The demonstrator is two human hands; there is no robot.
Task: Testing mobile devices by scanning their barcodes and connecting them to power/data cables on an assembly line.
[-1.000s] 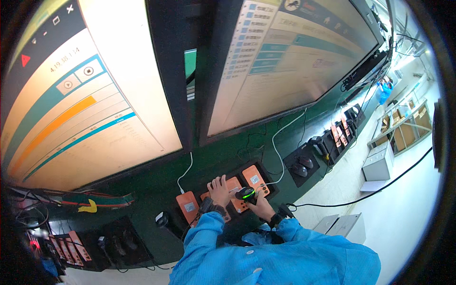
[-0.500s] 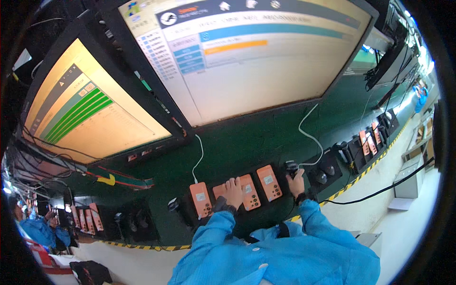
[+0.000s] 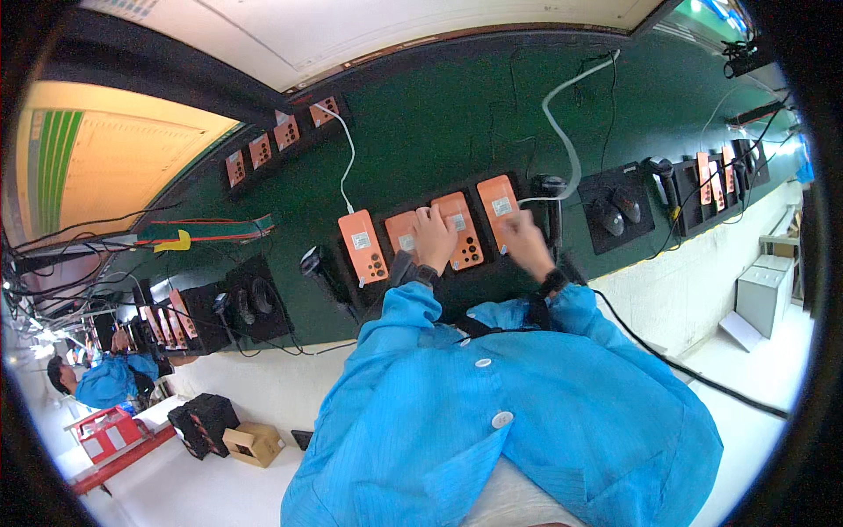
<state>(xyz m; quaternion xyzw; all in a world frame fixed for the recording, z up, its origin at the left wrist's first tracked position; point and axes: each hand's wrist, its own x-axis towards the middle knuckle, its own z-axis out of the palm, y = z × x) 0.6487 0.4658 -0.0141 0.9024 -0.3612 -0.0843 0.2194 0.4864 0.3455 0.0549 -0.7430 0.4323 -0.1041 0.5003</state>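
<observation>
Four orange phones lie back up in a row on the dark bench in front of me: a leftmost one (image 3: 363, 250) with a white cable (image 3: 349, 171) at its top edge, a second (image 3: 399, 230), a third (image 3: 465, 237) and a rightmost one (image 3: 498, 200). Across the second and third rests my left hand (image 3: 435, 239), fingers stretched over their backs. My right hand (image 3: 529, 246), smeared by motion, hovers at the rightmost phone's right side. At its fingertips is the end of another white cable (image 3: 565, 145), apparently pinched there.
Black handheld scanners stand left (image 3: 325, 272) and right (image 3: 551, 186) of the row. Two mice (image 3: 615, 215) sit on a black pad. More phones lie in a back rack (image 3: 285, 132) and at both side stations. Monitors (image 3: 114, 158) line the back. A co-worker (image 3: 114, 378) is far left.
My view has tipped downward. My right hand has moved left from the right scanner to the rightmost phone, bringing the cable end along. The left hand stays on the middle phones.
</observation>
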